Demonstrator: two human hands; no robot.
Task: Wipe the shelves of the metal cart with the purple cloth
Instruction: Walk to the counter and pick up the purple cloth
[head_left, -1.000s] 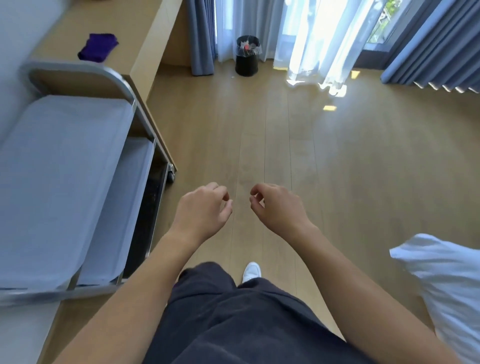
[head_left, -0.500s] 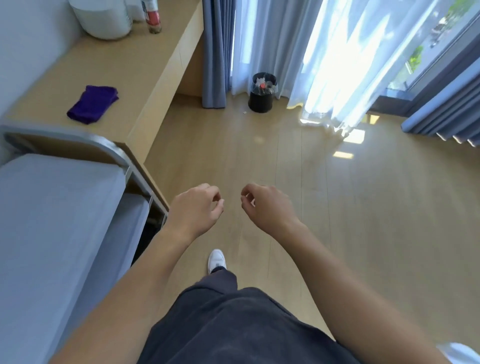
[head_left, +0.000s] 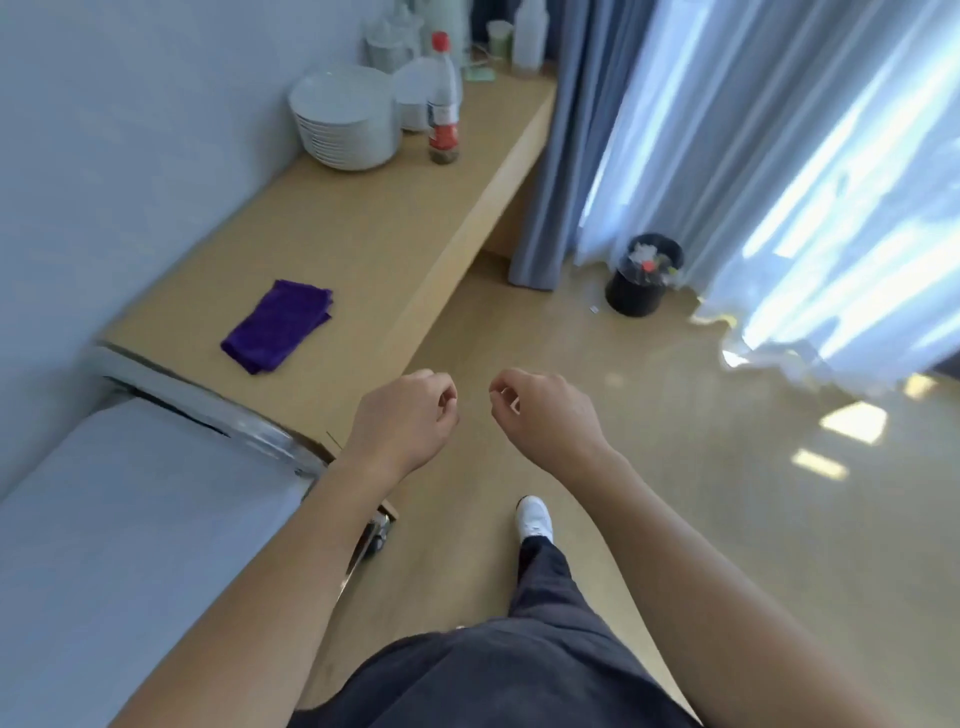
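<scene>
Purple cloth (head_left: 277, 326) lies folded on the wooden counter (head_left: 395, 244), ahead and left of the left hand (head_left: 402, 418), untouched. Both the left hand and the right hand (head_left: 543, 415) hang loosely curled, holding nothing. Metal cart (head_left: 156, 493) sits under the left forearm.

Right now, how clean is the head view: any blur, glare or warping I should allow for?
Head view: motion blur smears the cart rail and the wall; the cloth on the counter stays readable. Sunlight through the curtains blows out the upper right and leaves glare patches on the floor. Wide-angle warping bends the counter edge.
</scene>
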